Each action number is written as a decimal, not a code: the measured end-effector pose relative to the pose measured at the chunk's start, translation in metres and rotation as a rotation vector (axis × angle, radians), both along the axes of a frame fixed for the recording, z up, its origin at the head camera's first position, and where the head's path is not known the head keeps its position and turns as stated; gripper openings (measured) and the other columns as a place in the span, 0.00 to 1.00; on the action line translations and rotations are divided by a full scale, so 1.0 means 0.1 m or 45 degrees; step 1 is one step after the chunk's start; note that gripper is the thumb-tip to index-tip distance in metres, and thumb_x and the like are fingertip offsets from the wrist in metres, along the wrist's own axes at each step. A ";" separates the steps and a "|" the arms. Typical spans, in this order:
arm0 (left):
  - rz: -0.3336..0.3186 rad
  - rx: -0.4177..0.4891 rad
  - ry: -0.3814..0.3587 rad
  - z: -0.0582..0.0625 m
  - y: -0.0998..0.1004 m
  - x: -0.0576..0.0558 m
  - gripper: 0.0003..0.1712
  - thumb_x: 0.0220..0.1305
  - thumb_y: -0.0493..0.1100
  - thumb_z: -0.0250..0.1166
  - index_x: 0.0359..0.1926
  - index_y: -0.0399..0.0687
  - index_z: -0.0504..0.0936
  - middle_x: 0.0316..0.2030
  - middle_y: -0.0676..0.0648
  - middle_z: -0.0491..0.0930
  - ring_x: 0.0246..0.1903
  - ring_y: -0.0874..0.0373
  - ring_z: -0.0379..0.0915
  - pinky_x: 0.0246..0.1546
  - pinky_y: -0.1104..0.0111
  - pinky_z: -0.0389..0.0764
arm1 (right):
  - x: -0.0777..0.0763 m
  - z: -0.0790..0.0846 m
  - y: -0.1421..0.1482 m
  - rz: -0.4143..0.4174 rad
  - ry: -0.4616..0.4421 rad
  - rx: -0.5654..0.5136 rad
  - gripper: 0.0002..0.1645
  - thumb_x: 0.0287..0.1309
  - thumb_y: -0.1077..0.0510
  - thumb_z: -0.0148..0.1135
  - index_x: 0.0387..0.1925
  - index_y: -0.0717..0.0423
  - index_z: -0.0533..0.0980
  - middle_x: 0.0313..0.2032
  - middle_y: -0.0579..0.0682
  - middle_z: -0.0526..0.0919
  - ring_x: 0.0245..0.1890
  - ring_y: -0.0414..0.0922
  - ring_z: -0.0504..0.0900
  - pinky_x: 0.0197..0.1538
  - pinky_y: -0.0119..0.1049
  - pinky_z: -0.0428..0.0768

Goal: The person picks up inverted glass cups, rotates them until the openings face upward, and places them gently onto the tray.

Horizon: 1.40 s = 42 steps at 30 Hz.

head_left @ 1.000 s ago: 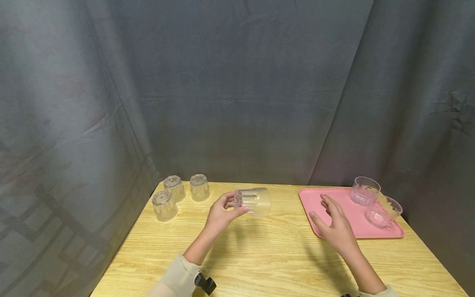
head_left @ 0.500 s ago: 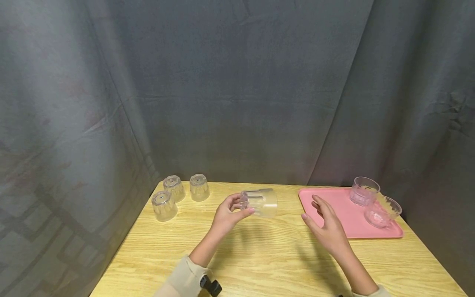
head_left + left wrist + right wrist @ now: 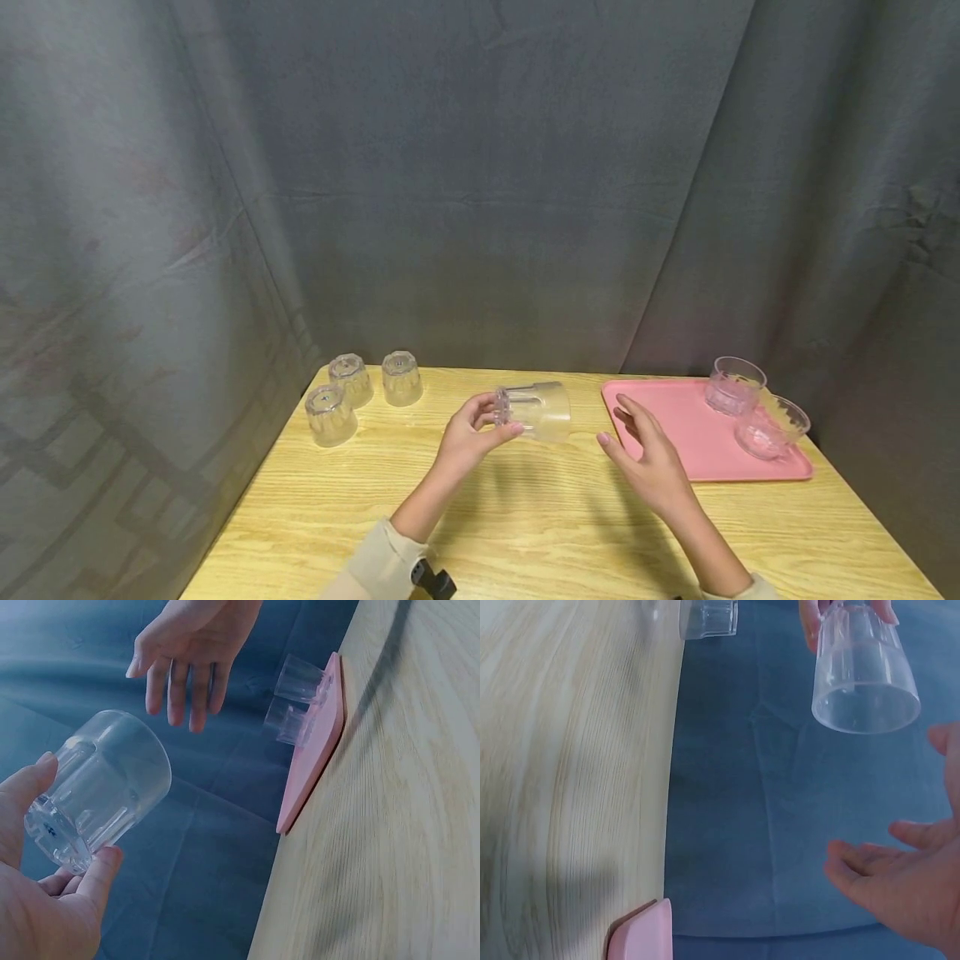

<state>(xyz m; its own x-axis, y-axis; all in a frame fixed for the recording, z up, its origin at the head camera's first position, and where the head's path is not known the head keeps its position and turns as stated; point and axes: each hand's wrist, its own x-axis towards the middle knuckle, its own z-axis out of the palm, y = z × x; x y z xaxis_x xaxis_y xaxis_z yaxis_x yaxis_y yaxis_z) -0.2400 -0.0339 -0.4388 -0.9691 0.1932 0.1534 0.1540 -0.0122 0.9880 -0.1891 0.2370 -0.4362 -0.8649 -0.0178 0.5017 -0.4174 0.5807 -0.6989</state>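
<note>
My left hand [image 3: 467, 442] grips a clear faceted glass [image 3: 542, 411] by its base end, thumb on the near side and fingers behind. The glass lies sideways in the air above the table, its mouth toward my right hand. In the left wrist view the glass [image 3: 105, 784] looks empty. My right hand [image 3: 652, 462] hovers to the right of the mouth, thumb and fingers spread, holding nothing. A gap separates it from the glass in the right wrist view, where the rim [image 3: 866, 729] faces the camera.
Upside down at the table's back left stand three similar glasses [image 3: 332, 417]. A pink tray [image 3: 701, 433] lies at the right, bearing a clear glass [image 3: 735, 387] and a clear bowl-like dish [image 3: 772, 427]. Grey curtains [image 3: 480, 208] hang behind the wooden table [image 3: 525, 533].
The left hand has carried the glass a little to the right. The right hand has moved left, off the tray's middle, so the gap between the glass and the hand has narrowed.
</note>
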 end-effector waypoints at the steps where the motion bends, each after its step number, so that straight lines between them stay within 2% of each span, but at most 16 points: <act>1: -0.002 0.006 -0.004 0.00 0.01 0.00 0.40 0.55 0.42 0.78 0.65 0.35 0.72 0.56 0.40 0.78 0.52 0.53 0.78 0.48 0.71 0.80 | 0.00 0.00 -0.01 0.010 -0.006 -0.008 0.37 0.65 0.61 0.66 0.71 0.66 0.63 0.66 0.69 0.69 0.63 0.68 0.73 0.59 0.08 0.57; 8: -0.032 0.041 -0.023 -0.02 0.07 0.02 0.41 0.55 0.45 0.78 0.66 0.36 0.71 0.56 0.40 0.77 0.52 0.56 0.77 0.48 0.72 0.80 | -0.01 -0.01 -0.05 0.069 -0.060 -0.037 0.38 0.68 0.59 0.64 0.73 0.67 0.60 0.68 0.67 0.66 0.66 0.66 0.71 0.61 0.11 0.59; 13: -0.058 0.089 -0.034 -0.01 0.12 0.03 0.41 0.55 0.43 0.78 0.66 0.36 0.71 0.56 0.41 0.77 0.51 0.58 0.77 0.48 0.72 0.80 | 0.00 0.01 -0.09 0.088 -0.040 -0.062 0.37 0.68 0.61 0.63 0.73 0.66 0.61 0.69 0.67 0.66 0.66 0.64 0.71 0.62 0.12 0.60; 19: -0.066 0.087 -0.043 -0.01 0.16 0.05 0.41 0.55 0.43 0.78 0.66 0.37 0.71 0.56 0.41 0.77 0.50 0.59 0.77 0.48 0.72 0.81 | 0.02 0.04 -0.15 0.103 -0.032 -0.112 0.37 0.66 0.63 0.64 0.72 0.66 0.62 0.68 0.68 0.67 0.65 0.64 0.72 0.61 0.13 0.61; 34: -0.133 0.132 -0.046 -0.01 0.24 0.08 0.41 0.56 0.44 0.78 0.67 0.38 0.71 0.55 0.44 0.80 0.55 0.55 0.78 0.52 0.68 0.81 | 0.01 0.03 -0.17 0.161 -0.038 -0.143 0.34 0.68 0.65 0.62 0.71 0.69 0.62 0.67 0.70 0.69 0.64 0.67 0.72 0.60 0.15 0.67; 39: -0.178 0.160 -0.028 -0.01 0.25 0.08 0.40 0.57 0.44 0.77 0.67 0.37 0.70 0.55 0.44 0.80 0.58 0.52 0.77 0.54 0.66 0.81 | 0.03 0.06 -0.18 0.189 -0.072 -0.145 0.34 0.70 0.64 0.59 0.72 0.68 0.60 0.69 0.69 0.67 0.63 0.61 0.74 0.60 0.16 0.68; 42: -0.210 0.162 -0.033 -0.01 0.25 0.08 0.42 0.56 0.46 0.78 0.68 0.37 0.70 0.55 0.44 0.80 0.59 0.53 0.76 0.54 0.66 0.81 | 0.04 0.08 -0.18 0.223 -0.121 -0.173 0.35 0.72 0.63 0.57 0.74 0.69 0.57 0.70 0.70 0.65 0.63 0.62 0.74 0.59 0.16 0.69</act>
